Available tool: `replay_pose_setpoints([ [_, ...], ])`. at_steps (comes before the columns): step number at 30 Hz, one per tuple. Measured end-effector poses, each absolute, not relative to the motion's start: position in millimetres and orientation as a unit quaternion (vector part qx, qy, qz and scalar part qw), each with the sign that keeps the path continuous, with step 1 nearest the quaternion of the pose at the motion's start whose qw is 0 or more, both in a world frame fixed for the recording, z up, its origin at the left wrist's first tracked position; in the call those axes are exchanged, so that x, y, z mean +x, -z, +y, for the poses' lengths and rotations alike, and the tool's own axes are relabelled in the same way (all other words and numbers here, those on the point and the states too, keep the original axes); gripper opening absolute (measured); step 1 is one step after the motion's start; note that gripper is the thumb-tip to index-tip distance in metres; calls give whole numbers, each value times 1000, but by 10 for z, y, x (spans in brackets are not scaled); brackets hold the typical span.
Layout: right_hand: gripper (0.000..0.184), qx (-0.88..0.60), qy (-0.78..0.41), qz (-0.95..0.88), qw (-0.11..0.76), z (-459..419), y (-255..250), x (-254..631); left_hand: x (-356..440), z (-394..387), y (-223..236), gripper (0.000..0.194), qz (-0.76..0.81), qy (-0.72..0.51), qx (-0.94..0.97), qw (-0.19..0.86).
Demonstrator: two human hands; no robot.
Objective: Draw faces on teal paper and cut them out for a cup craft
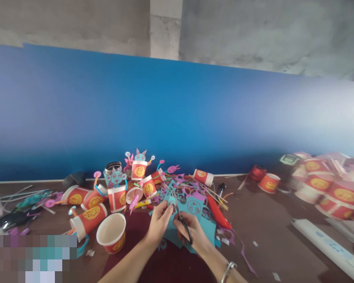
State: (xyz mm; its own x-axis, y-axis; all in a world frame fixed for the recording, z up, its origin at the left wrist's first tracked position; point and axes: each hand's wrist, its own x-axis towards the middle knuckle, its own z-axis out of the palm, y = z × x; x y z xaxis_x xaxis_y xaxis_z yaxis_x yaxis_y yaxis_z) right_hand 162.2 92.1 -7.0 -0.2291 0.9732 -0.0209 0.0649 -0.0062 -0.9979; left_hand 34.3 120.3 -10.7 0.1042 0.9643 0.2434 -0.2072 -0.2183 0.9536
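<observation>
My left hand [160, 220] pinches a small piece of light-blue paper [172, 204] with a drawn round shape on it. In my right hand [194, 231] is a pair of black-handled scissors [185, 228], its blades pointing up toward that paper piece. Where the blades meet the paper is too small to tell. Beneath and behind both hands lie light-blue paper sheets [208, 228], one bearing a drawn animal face [194, 206]. Purple paper scraps [196, 195] with cut-out holes are heaped just beyond. A white-rimmed red paper cup [111, 232] stands upright left of my left hand.
Several decorated cups, one with a blue cat-like figure [117, 177], crowd the left and back. A red tool [218, 212] and a black marker [221, 190] lie right of the paper. Stacked cups [321, 182] and a white power strip [324, 241] are far right. A blue panel [171, 118] stands behind.
</observation>
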Motion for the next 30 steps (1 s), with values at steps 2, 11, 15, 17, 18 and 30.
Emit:
replay_pose_setpoints([
  [2,36,-457,-543,-563,422,917,53,1618,346,1212,116,36,355,-570,531,516],
  [11,34,-458,-541,-565,423,897,21,1608,350,1233,178,40,373,-582,504,519],
  [15,33,-452,-547,-564,423,900,27,1607,349,1236,184,40,372,-586,499,519],
  [17,33,-448,-549,-564,425,904,25,1604,352,1235,180,39,370,-588,497,520],
  [18,33,-448,-550,-563,424,906,22,1603,355,1234,176,39,370,-589,497,519],
  [30,38,-454,-558,-554,420,900,57,1612,346,1203,120,37,360,-564,549,501],
])
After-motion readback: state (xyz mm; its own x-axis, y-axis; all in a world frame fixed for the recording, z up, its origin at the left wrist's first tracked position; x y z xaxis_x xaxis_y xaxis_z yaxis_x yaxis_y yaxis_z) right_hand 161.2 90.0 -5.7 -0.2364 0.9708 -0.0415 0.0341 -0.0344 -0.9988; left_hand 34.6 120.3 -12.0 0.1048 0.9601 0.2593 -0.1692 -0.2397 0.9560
